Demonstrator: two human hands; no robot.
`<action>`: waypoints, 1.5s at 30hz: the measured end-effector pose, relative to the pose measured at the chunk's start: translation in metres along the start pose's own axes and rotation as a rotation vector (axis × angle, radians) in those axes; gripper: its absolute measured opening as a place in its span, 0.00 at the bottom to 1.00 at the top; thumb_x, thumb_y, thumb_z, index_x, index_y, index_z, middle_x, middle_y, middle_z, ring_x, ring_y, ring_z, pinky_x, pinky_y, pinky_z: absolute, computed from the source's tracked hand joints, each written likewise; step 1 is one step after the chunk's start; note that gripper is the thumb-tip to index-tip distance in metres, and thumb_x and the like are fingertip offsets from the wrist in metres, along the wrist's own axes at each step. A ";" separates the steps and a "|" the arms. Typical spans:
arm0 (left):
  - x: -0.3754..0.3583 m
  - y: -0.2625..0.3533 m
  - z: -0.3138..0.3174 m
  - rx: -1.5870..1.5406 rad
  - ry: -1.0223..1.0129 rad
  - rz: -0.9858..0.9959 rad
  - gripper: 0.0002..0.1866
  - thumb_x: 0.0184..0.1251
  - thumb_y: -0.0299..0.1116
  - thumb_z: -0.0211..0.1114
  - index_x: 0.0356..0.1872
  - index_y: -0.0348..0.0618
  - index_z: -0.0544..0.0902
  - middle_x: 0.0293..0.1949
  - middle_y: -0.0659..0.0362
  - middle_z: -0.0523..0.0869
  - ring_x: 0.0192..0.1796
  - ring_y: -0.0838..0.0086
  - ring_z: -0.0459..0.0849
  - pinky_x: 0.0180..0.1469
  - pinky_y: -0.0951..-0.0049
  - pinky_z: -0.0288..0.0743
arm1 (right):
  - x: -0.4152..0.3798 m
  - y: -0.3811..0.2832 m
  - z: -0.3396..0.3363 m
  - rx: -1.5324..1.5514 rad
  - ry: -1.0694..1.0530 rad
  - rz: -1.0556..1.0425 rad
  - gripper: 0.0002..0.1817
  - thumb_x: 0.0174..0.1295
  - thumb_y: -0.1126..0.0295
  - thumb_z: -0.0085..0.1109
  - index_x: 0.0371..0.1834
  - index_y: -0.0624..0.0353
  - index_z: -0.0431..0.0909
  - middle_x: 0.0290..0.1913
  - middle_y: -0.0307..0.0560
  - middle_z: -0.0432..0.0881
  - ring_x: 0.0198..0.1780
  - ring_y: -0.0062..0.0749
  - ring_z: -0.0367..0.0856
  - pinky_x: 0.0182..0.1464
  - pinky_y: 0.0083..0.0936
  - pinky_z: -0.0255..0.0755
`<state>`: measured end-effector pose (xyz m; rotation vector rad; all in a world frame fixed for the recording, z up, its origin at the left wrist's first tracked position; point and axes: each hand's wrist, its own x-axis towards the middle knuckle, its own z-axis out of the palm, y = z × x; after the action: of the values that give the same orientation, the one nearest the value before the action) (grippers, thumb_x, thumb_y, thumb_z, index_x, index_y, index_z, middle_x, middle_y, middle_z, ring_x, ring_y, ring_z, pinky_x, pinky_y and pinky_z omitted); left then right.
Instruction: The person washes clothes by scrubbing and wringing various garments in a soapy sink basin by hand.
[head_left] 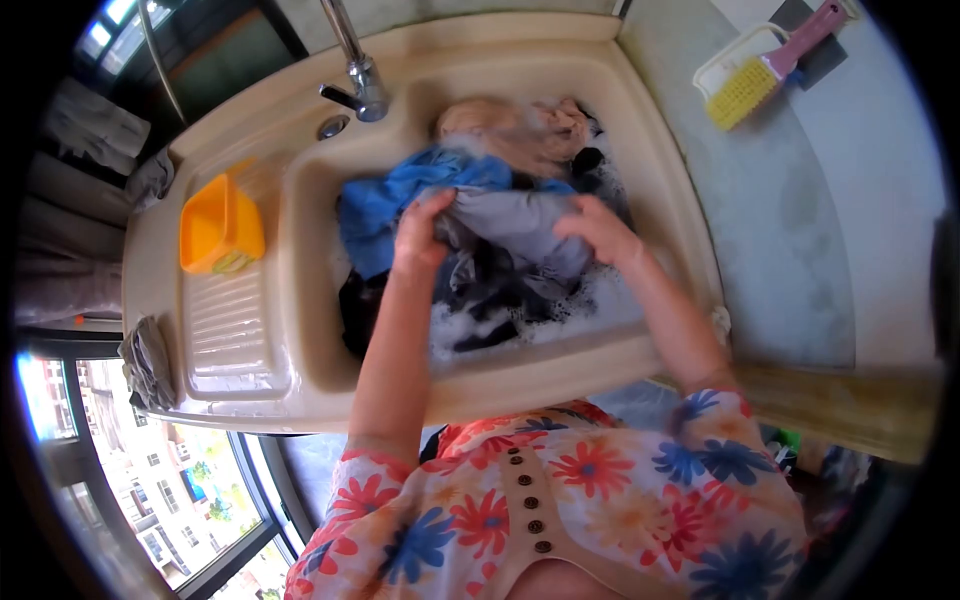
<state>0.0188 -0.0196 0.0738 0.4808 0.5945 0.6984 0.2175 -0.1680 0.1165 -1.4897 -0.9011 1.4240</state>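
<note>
Stretched between my two hands is a wet grey garment [520, 225], held over the soapy water of a beige sink [315, 250]. My left hand [421, 232] grips its left end, with the fingers closed on the cloth. At the other end, my right hand [600, 230] pinches the fabric and is slightly blurred. A blue garment [385, 205] lies just beyond and to the left of my left hand. Dark clothes [490, 280] soak beneath the grey cloth, partly covered by suds. Toward the back of the basin rests a tan garment [510, 130].
A chrome faucet [365, 85] rises behind the basin. On the ribbed washboard [235, 330] side stands a yellow plastic container [220, 225]. A grey rag [148, 365] hangs over the left rim. A yellow-bristled brush [755, 85] with a pink handle is on the upper right.
</note>
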 end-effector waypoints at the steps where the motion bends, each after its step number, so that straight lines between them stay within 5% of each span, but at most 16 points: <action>1: 0.004 -0.006 -0.003 -0.035 0.028 -0.036 0.11 0.55 0.25 0.60 0.41 0.36 0.76 0.39 0.54 0.81 0.42 0.64 0.80 0.50 0.63 0.73 | 0.017 0.006 -0.008 0.126 0.063 0.011 0.24 0.45 0.77 0.52 0.50 0.65 0.70 0.42 0.46 0.76 0.40 0.30 0.76 0.42 0.22 0.71; 5: 0.005 -0.025 0.011 -0.108 0.099 -0.087 0.10 0.60 0.29 0.56 0.42 0.38 0.75 0.39 0.55 0.80 0.45 0.65 0.77 0.50 0.65 0.71 | 0.080 0.029 -0.005 0.255 0.079 -0.084 0.26 0.43 0.81 0.47 0.51 0.58 0.71 0.44 0.47 0.75 0.40 0.31 0.76 0.39 0.21 0.72; 8: 0.053 -0.062 -0.072 -0.330 -0.590 -0.085 0.11 0.63 0.35 0.53 0.42 0.41 0.74 0.39 0.56 0.78 0.45 0.67 0.76 0.48 0.66 0.71 | 0.032 -0.030 0.110 -0.561 0.227 -0.667 0.06 0.48 0.70 0.55 0.29 0.57 0.77 0.29 0.46 0.78 0.31 0.40 0.77 0.35 0.29 0.71; 12: -0.002 -0.061 -0.002 -0.244 0.164 -0.097 0.11 0.64 0.39 0.52 0.37 0.42 0.76 0.33 0.59 0.78 0.39 0.70 0.76 0.41 0.68 0.71 | 0.101 0.023 0.090 -0.810 0.553 -0.227 0.11 0.51 0.60 0.53 0.24 0.57 0.75 0.26 0.56 0.76 0.32 0.51 0.76 0.34 0.39 0.70; 16: 0.012 -0.062 -0.001 -0.080 0.304 -0.079 0.13 0.59 0.41 0.55 0.37 0.42 0.75 0.35 0.59 0.78 0.39 0.68 0.77 0.42 0.69 0.71 | 0.085 0.017 0.093 -0.707 0.606 -0.432 0.10 0.51 0.61 0.53 0.25 0.55 0.75 0.26 0.55 0.76 0.30 0.50 0.76 0.32 0.39 0.70; 17: 0.016 -0.065 -0.011 -0.193 0.055 -0.041 0.13 0.58 0.41 0.55 0.37 0.43 0.75 0.35 0.59 0.79 0.39 0.68 0.77 0.43 0.68 0.71 | 0.074 0.021 0.112 -0.759 0.638 -0.639 0.06 0.49 0.63 0.55 0.24 0.53 0.76 0.26 0.52 0.77 0.29 0.48 0.77 0.31 0.38 0.70; 20: 0.030 -0.088 -0.058 -0.496 -0.694 0.054 0.11 0.57 0.39 0.54 0.37 0.45 0.75 0.35 0.59 0.79 0.39 0.67 0.78 0.45 0.68 0.72 | 0.051 0.001 0.135 -0.734 0.534 -0.784 0.06 0.48 0.63 0.56 0.23 0.53 0.76 0.26 0.52 0.77 0.28 0.48 0.76 0.30 0.38 0.70; 22: -0.009 -0.045 0.026 -0.093 0.308 -0.264 0.12 0.64 0.39 0.49 0.38 0.43 0.75 0.34 0.58 0.79 0.36 0.69 0.78 0.42 0.72 0.72 | 0.098 0.034 0.082 -0.712 0.618 -0.480 0.11 0.50 0.58 0.53 0.23 0.54 0.75 0.28 0.53 0.78 0.29 0.50 0.78 0.32 0.42 0.71; 26: 0.006 -0.058 0.013 0.003 0.065 -0.235 0.23 0.66 0.50 0.44 0.42 0.40 0.75 0.41 0.54 0.80 0.45 0.63 0.79 0.51 0.64 0.71 | 0.077 0.015 0.042 -0.787 0.424 -0.193 0.12 0.49 0.64 0.54 0.35 0.57 0.77 0.33 0.53 0.80 0.40 0.47 0.77 0.41 0.35 0.71; 29: -0.001 -0.025 0.011 -0.036 -0.029 -0.386 0.39 0.62 0.64 0.38 0.55 0.35 0.68 0.50 0.52 0.76 0.53 0.62 0.74 0.58 0.62 0.64 | 0.047 -0.026 0.024 -0.598 -0.180 -0.581 0.30 0.43 0.76 0.56 0.56 0.51 0.68 0.58 0.49 0.68 0.62 0.38 0.63 0.62 0.27 0.56; 32: -0.012 -0.016 0.030 -0.014 -0.226 -0.359 0.43 0.58 0.68 0.39 0.58 0.35 0.64 0.52 0.52 0.75 0.57 0.62 0.71 0.61 0.63 0.59 | 0.032 -0.015 0.048 -1.035 0.028 -0.539 0.26 0.39 0.73 0.62 0.48 0.56 0.73 0.55 0.49 0.71 0.59 0.37 0.66 0.57 0.31 0.61; 33: -0.013 -0.015 0.034 -0.026 -0.210 -0.389 0.41 0.57 0.65 0.48 0.56 0.34 0.67 0.50 0.54 0.76 0.56 0.67 0.71 0.61 0.66 0.57 | 0.044 -0.007 0.041 -0.977 0.140 -0.772 0.19 0.41 0.74 0.62 0.41 0.58 0.75 0.47 0.49 0.76 0.51 0.36 0.73 0.51 0.29 0.66; 37: -0.025 -0.013 0.035 0.736 -0.377 -0.078 0.31 0.45 0.40 0.70 0.51 0.33 0.72 0.42 0.55 0.79 0.43 0.74 0.76 0.49 0.75 0.69 | 0.038 -0.023 0.025 -0.488 0.145 -0.434 0.11 0.49 0.80 0.55 0.38 0.63 0.75 0.34 0.42 0.79 0.35 0.23 0.76 0.40 0.18 0.70; 40: -0.010 -0.028 0.011 1.547 -0.274 0.005 0.20 0.44 0.37 0.70 0.37 0.34 0.81 0.28 0.60 0.82 0.32 0.77 0.78 0.39 0.76 0.72 | 0.031 -0.055 0.006 0.009 0.228 -0.474 0.07 0.52 0.75 0.55 0.34 0.63 0.75 0.29 0.37 0.77 0.31 0.18 0.73 0.34 0.17 0.68; 43: -0.021 -0.007 0.032 1.513 -0.125 -0.239 0.18 0.43 0.33 0.71 0.36 0.35 0.80 0.35 0.60 0.83 0.32 0.74 0.79 0.39 0.74 0.72 | 0.036 -0.065 -0.014 0.090 0.368 -0.581 0.10 0.52 0.75 0.56 0.38 0.61 0.74 0.33 0.39 0.77 0.34 0.18 0.73 0.36 0.17 0.68; 45: -0.012 -0.007 0.015 1.158 -0.089 -0.065 0.18 0.44 0.31 0.69 0.38 0.35 0.80 0.34 0.56 0.83 0.33 0.72 0.80 0.39 0.75 0.72 | 0.041 -0.058 -0.029 0.070 0.386 -0.580 0.10 0.52 0.75 0.56 0.39 0.60 0.75 0.35 0.39 0.77 0.36 0.21 0.74 0.37 0.19 0.68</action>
<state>0.0242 -0.0357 0.0847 1.5450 0.8968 0.2002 0.2536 -0.1116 0.1542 -1.2505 -0.9246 0.7105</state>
